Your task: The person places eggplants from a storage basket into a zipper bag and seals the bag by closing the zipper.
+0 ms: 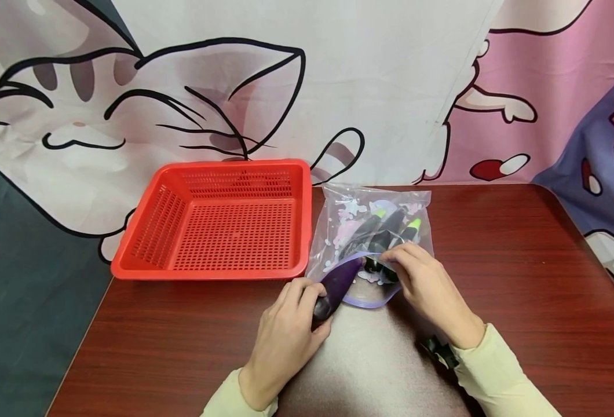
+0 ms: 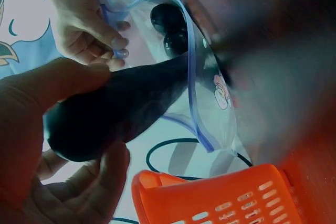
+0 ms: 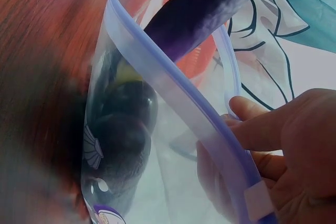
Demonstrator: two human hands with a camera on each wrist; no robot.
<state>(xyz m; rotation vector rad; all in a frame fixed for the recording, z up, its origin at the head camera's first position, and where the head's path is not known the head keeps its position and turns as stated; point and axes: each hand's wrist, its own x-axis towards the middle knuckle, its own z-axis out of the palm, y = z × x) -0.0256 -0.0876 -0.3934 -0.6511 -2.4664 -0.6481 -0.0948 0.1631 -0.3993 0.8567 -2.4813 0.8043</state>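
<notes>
My left hand (image 1: pixel 288 330) grips a dark purple eggplant (image 1: pixel 340 282) by its thick rounded end, thumb on one side and fingers on the other. The eggplant's narrower end points into the open mouth of a clear zip bag (image 1: pixel 416 200) with a lilac zip edge (image 3: pixel 168 72) and printed shapes. At the right side of that mouth, my right hand (image 1: pixel 427 284) pinches the edge between thumb and fingers. Inside the bag lie several dark eggplants (image 3: pixel 123 142), some with bright green ends (image 1: pixel 415 223). Two glossy dark rounded ends (image 2: pixel 168 19) show within the mouth in the left wrist view.
Left of the bag, a red perforated plastic basket (image 1: pixel 213 274) stands at the table's back edge with nothing in it. The table (image 1: pixel 515 260) is reddish-brown wood. A cartoon-printed cloth (image 1: pixel 390 87) hangs behind. A black strap (image 1: pixel 439 351) sits at the right wrist.
</notes>
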